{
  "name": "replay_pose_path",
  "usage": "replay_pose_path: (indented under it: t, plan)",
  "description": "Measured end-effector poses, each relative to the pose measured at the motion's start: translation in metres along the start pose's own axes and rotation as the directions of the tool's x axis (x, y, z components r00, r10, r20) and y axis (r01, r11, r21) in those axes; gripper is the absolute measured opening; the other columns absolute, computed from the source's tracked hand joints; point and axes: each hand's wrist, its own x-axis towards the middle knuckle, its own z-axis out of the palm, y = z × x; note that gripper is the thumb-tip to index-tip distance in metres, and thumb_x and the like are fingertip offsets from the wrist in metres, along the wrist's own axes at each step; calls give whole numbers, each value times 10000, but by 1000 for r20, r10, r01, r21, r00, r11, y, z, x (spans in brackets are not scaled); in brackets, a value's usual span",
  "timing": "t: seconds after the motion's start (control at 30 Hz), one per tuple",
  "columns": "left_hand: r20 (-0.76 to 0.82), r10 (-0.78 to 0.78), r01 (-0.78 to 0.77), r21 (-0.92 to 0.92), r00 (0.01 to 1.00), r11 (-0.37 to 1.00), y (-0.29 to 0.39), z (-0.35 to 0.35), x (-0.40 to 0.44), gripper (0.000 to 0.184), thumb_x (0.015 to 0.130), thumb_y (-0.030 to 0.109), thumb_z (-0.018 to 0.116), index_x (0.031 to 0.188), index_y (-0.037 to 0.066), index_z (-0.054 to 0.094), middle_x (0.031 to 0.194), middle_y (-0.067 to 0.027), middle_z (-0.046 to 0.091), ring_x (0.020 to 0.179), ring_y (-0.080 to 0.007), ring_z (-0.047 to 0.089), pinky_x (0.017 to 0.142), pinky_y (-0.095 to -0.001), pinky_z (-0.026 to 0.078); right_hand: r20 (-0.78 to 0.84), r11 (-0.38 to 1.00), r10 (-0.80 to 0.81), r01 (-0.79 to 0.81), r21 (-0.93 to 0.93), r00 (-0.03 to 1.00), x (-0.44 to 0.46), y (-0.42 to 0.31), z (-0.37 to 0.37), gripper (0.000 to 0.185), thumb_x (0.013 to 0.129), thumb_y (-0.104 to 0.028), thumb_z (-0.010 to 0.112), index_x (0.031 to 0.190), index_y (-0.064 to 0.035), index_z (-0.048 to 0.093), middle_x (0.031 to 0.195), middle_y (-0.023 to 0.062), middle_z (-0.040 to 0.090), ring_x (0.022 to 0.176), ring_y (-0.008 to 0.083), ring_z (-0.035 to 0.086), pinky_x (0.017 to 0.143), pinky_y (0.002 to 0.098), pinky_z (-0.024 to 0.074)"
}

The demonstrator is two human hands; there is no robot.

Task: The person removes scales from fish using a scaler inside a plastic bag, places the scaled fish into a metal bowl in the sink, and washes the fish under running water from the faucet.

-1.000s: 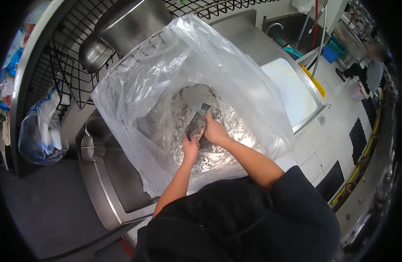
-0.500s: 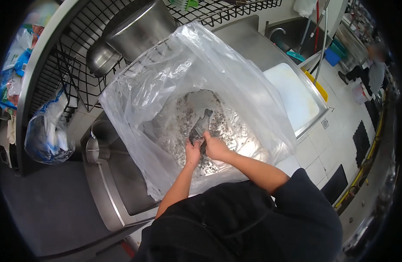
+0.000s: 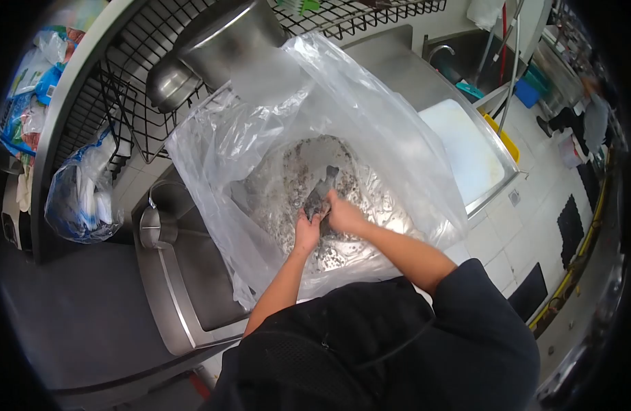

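A small dark grey fish (image 3: pixel 318 194) is held low inside a large clear plastic bag (image 3: pixel 404 154). Its tail end points up and away from me. My left hand (image 3: pixel 307 231) is closed around the lower left side of the fish, fingers curled against it. From the right, my right hand (image 3: pixel 345 214) grips the same fish with bent fingers; whether it also holds a small tool is hidden. Dark scale-like flecks and wet-looking bits cover the bag's inside around both hands.
Steel pots (image 3: pixel 226 48) sit on a black wire rack (image 3: pixel 134 58) behind the bag. A steel sink (image 3: pixel 199 274) lies to the left, a white cutting board (image 3: pixel 459 147) to the right. A bag of white items (image 3: pixel 86 198) hangs at left. Another person (image 3: pixel 589 123) is far right.
My hands have shifted slightly on the fish, and its tail end has moved a little up and right. The whole view has also tilted slightly.
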Motion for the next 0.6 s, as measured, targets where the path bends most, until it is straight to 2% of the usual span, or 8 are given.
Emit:
replay_pose_path:
  t: [0.17, 0.23, 0.3, 0.33, 0.37, 0.43, 0.53, 0.6]
  plan:
    - [14, 27, -27, 14, 1000, 1000, -5, -7, 9, 556, 925, 192, 584, 1338, -142, 420, 1230, -336, 578, 1174, -427, 567, 1008, -413, 432, -49, 993, -69, 73, 87, 996, 4, -6, -2, 444, 858, -85, 531, 1281, -27, 409, 991, 324, 652, 956, 475, 638, 841, 519, 494]
    - [44, 17, -18, 9, 999, 1000, -7, -6, 0, 565, 919, 195, 589, 1340, -142, 419, 1238, -342, 572, 1188, -434, 559, 1014, -421, 429, -35, 993, 2, 2, 120, 999, 0, -6, -9, 450, 863, -89, 529, 1286, -23, 391, 1013, 328, 648, 972, 481, 632, 847, 524, 490]
    - [-54, 204, -178, 310, 977, 934, -24, 2, 10, 545, 922, 180, 581, 1337, -138, 426, 1228, -343, 579, 1181, -439, 566, 1002, -422, 439, 21, 993, 94, -96, 74, 995, -4, -19, -3, 454, 857, -80, 544, 1283, -15, 398, 1057, 314, 646, 1000, 476, 625, 861, 519, 487]
    - [-41, 226, -210, 234, 973, 949, -18, -1, 5, 549, 926, 174, 575, 1345, -145, 421, 1259, -348, 560, 1207, -439, 549, 1030, -411, 425, 21, 995, 56, -58, 80, 998, -5, -20, -4, 444, 852, -66, 549, 1271, -7, 416, 1074, 307, 645, 1012, 476, 621, 871, 518, 482]
    - [-38, 223, -208, 236, 974, 949, -13, -4, 4, 549, 926, 174, 575, 1345, -145, 421, 1259, -348, 560, 1207, -439, 549, 1030, -411, 425, 23, 995, 60, -61, 84, 998, -4, -19, -5, 444, 852, -66, 549, 1271, -7, 416, 1074, 307, 645, 1012, 476, 621, 871, 518, 482]
    - [17, 16, -14, -94, 1000, 995, -11, -5, -1, 698, 939, 267, 571, 1395, -198, 322, 1349, -357, 498, 1280, -424, 501, 1085, -391, 381, -36, 987, -49, 54, 154, 998, -6, -13, -6, 449, 848, -60, 550, 1273, -13, 413, 1061, 315, 643, 1013, 474, 620, 879, 520, 478]
    - [-19, -28, 27, -30, 999, 999, -12, -3, 10, 690, 942, 287, 565, 1389, -190, 342, 1351, -356, 496, 1288, -430, 491, 1078, -404, 388, -91, 986, 132, -121, 118, 987, 10, -4, -21, 450, 846, -61, 551, 1272, -16, 416, 1031, 317, 648, 989, 472, 628, 861, 519, 487]
    - [-66, -3, 10, 109, 998, 994, -19, -3, 16, 663, 932, 277, 580, 1362, -185, 379, 1317, -357, 521, 1252, -439, 517, 1061, -413, 406, -53, 993, 86, -82, 88, 995, 12, -3, -18, 455, 842, -54, 545, 1276, -19, 411, 1012, 317, 651, 966, 471, 634, 843, 522, 492]
